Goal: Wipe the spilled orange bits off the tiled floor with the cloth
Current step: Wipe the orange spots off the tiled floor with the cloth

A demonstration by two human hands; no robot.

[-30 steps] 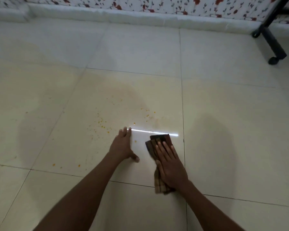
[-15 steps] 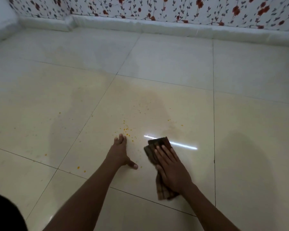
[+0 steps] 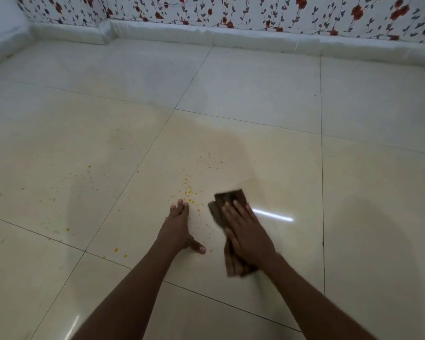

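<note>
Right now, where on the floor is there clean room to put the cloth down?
Free: the tile right of the cloth, past the grout line. Crowded: orange bits lie ahead of the left hand, more farther left. The right hand presses the cloth flat.

You are looking at a glossy cream tiled floor (image 3: 255,94) crossed by thin dark grout lines, with a bright white streak of reflected light (image 3: 272,214) on it to the right. The orange bits (image 3: 188,192) are vivid yellow-orange specks scattered over it, and the cloth (image 3: 230,200) is dark brown with a faint checked pattern. At the far edge, the wallpaper (image 3: 255,11) is white with red flowers and dark grey-blue leaves on thin stems, above a plain white skirting (image 3: 206,35).
</note>
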